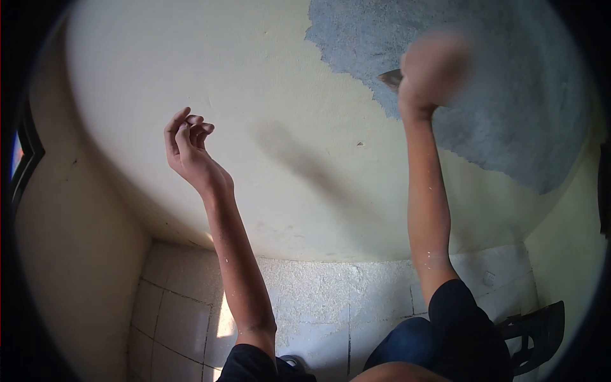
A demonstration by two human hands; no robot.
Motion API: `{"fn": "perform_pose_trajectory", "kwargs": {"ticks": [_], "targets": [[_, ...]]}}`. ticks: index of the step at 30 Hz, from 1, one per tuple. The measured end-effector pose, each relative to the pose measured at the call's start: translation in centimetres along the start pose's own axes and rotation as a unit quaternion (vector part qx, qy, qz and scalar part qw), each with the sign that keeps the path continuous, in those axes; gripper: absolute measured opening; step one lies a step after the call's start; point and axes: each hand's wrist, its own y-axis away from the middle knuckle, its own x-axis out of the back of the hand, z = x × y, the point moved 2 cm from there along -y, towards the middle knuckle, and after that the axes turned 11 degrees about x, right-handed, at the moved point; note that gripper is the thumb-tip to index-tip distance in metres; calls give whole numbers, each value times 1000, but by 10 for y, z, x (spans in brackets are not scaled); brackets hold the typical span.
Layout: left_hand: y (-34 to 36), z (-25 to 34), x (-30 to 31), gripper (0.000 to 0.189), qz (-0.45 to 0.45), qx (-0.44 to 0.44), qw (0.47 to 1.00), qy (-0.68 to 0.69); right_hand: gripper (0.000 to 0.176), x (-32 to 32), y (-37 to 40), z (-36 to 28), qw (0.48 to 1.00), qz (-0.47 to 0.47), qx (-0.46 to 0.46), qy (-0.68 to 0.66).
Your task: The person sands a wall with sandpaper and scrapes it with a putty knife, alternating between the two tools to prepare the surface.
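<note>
A pale cream wall [286, 70] fills the view ahead, with a large patch of bare grey plaster [503, 140] at its upper right, ragged along the edge where the paint has come off. My right hand [429, 73], partly blurred, is closed around a scraper [390, 79] whose dark metal blade pokes out on the left, over the border between paint and grey. Its handle is hidden in the fist. On the left my left hand [191, 149] is raised before the painted wall, empty, its fingers loosely bent and apart. White flecks dot both forearms.
Pale flakes and dust [318, 290] cover the white tiled floor [181, 318] along the wall's foot. A dark plastic chair [541, 331] stands at the lower right. A black-framed object [28, 156] is on the left wall, and a small chip [360, 144] marks the paint.
</note>
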Motion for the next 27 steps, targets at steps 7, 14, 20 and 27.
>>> {"fn": "perform_pose_trajectory", "kwargs": {"ticks": [7,14,20,27], "targets": [[-2,13,6,31,-18,7,993,117,43,-2,-17,-24,997,-9,-42,-63],[-9,30,18,31,-11,-4,992,125,44,-1,60,13,984,-26,-175,-2],[-16,46,34,31,-4,-42,993,111,42,-15,1,-16,999,-33,4,-35],[-15,42,29,30,33,-46,995,85,45,-9,18,2,996,-61,-63,-14]]}}
